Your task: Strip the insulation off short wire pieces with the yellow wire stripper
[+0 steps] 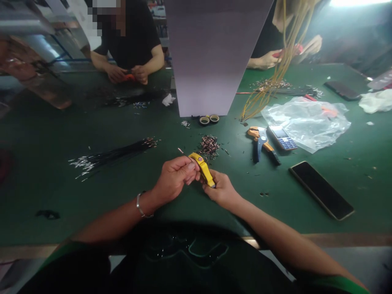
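Observation:
My right hand (223, 188) is wrapped round a yellow plier-like hand tool (206, 169), held tilted above the table. It looks like a wire stripper or crimper; its handles are mostly hidden in my palm. My left hand (176, 176) is closed in a pinch right at the tool's head, and whatever is between its fingertips is too small to make out. Just beyond the tool lies a pile of small copper-coloured pieces (209, 146). To the left of my hands rests a bundle of thin black wires (119, 154), with silvery ends at left and copper-coloured ends at right.
Right of the pile lie orange-and-blue pliers (260, 143), a keypad phone (282, 137), a clear plastic bag (309, 122) and a black smartphone (321, 190). Tape rolls (209, 119) sit by a grey upright panel (211, 57). Yellow wires (280, 69) hang down. Two people work across the table.

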The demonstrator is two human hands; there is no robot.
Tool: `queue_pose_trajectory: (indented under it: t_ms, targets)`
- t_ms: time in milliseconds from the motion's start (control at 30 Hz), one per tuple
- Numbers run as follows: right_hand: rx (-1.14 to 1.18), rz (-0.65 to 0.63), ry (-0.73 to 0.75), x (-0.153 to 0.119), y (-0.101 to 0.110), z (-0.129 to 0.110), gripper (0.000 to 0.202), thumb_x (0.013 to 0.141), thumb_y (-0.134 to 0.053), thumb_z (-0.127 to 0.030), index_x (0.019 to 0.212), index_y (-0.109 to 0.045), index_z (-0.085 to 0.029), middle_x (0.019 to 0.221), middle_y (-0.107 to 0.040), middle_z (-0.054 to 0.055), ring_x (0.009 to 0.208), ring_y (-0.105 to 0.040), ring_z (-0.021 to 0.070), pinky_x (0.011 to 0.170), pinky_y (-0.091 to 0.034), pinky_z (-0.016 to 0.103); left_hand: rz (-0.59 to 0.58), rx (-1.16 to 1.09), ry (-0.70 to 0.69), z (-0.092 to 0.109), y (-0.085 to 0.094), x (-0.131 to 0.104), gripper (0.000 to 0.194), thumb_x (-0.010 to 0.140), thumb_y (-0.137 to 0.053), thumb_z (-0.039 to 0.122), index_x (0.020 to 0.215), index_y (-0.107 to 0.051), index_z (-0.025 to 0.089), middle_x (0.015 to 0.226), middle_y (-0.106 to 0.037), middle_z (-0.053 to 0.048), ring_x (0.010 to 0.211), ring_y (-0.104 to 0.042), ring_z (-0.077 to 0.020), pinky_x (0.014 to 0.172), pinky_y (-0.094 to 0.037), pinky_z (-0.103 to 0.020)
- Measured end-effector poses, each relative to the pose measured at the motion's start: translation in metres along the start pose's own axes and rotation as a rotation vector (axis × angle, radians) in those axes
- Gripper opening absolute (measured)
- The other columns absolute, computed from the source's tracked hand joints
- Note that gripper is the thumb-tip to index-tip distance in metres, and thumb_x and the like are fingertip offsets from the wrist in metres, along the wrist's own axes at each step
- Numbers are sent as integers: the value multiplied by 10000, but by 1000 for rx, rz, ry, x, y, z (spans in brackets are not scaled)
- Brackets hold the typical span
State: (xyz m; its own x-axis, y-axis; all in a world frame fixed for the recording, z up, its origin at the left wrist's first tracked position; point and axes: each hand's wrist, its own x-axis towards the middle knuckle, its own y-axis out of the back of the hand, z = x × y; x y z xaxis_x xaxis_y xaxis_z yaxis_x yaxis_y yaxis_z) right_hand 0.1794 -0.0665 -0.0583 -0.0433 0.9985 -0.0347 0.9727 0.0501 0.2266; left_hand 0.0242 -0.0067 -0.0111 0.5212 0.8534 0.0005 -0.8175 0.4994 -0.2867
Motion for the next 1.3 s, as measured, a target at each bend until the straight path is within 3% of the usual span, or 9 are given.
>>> queue_pose_trajectory:
  t_ms: [167, 333, 833, 1300]
  targets:
    - [-101, 33, 43, -1, -3, -1, 83, 652, -496, -166, 722, -540, -176, 605, -508, -28, 554, -431, 113, 535, -340, 230, 48, -41, 10, 1, -3, -1, 195, 768, -670, 243, 607, -604, 157, 464, -390, 58, 473, -372, -67, 583, -424, -284]
    - [-167, 44, 34, -3, -3, -1, 68, 654, -493, -174, 715, -523, -174, 587, -477, -35, 540, -412, 111, 527, -317, 233, 75, -78, -6, -2, -2, -2, 233, 747, -692, 208, 544, -596, 144, 476, -417, 36, 507, -431, -87, 555, -382, -278]
    - [-149, 17, 17, 0, -3, 0, 103, 655, -480, -181, 734, -543, -163, 617, -495, -21, 553, -434, 120, 541, -322, 251, 132, -16, 37, 2, -1, 0, 119, 693, -690, 175, 582, -667, 136, 546, -530, 1, 509, -469, -87, 515, -353, -268]
    - [-194, 15, 34, 3, -3, 1, 87, 670, -497, -178, 729, -558, -157, 611, -515, -18, 555, -465, 121, 548, -344, 242, 146, 43, 42, 3, 1, 1, 145, 688, -689, 189, 560, -653, 132, 482, -467, 23, 478, -441, -83, 492, -335, -260]
